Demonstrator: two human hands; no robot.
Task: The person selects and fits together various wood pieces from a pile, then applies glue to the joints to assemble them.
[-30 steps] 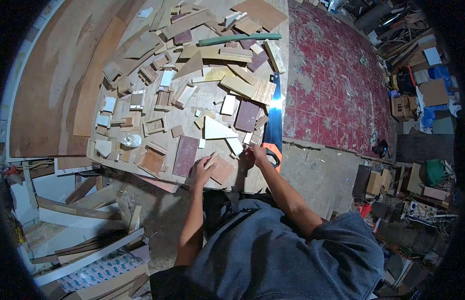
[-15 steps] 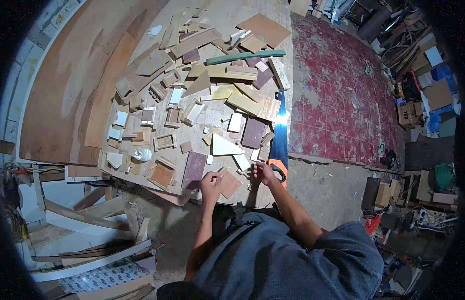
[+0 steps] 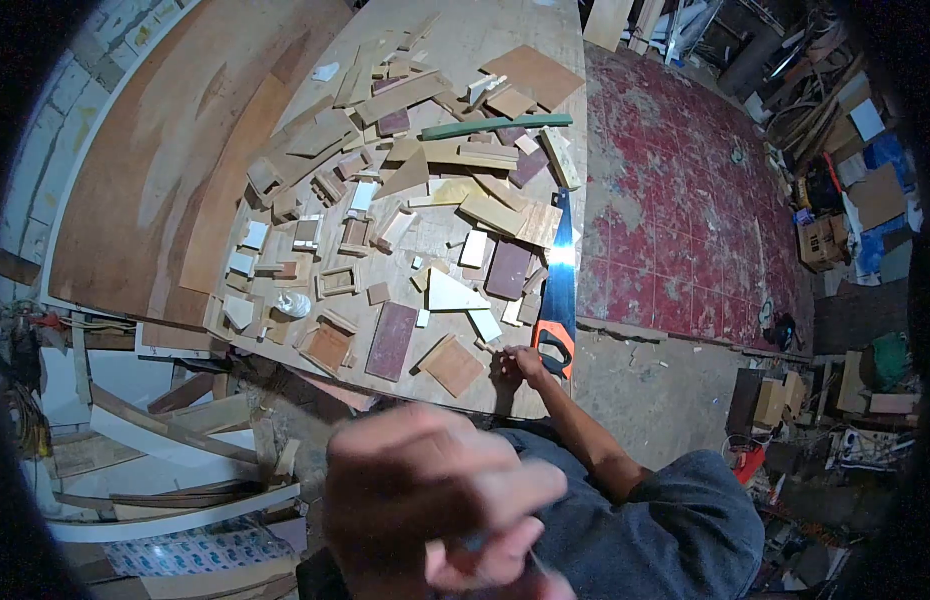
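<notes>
Close to the camera, my left hand [image 3: 435, 490] looms large and smeared by motion, its fingers bent; what it holds, if anything, cannot be made out. My right hand [image 3: 523, 364] is at the table's near edge, fingers curled, just left of the orange and black handle of a saw [image 3: 557, 290]. A square brown wood piece [image 3: 452, 367] with a strip along one side lies left of my right hand. Beside it is a dark red board [image 3: 392, 341]. A white angled piece [image 3: 453, 292] lies farther up the table.
Wood offcuts and a green strip [image 3: 495, 126] cover much of the table [image 3: 385, 392]. Small wooden boxes [image 3: 330, 341] and a clear plastic item [image 3: 293, 304] are at the left. Scrap boards [image 3: 175, 440] lie below left; red flooring [image 3: 675, 200] is at the right.
My left hand has risen from beside the square brown piece towards the camera. My right hand has shifted slightly down and stays near the saw handle. The view has moved a little.
</notes>
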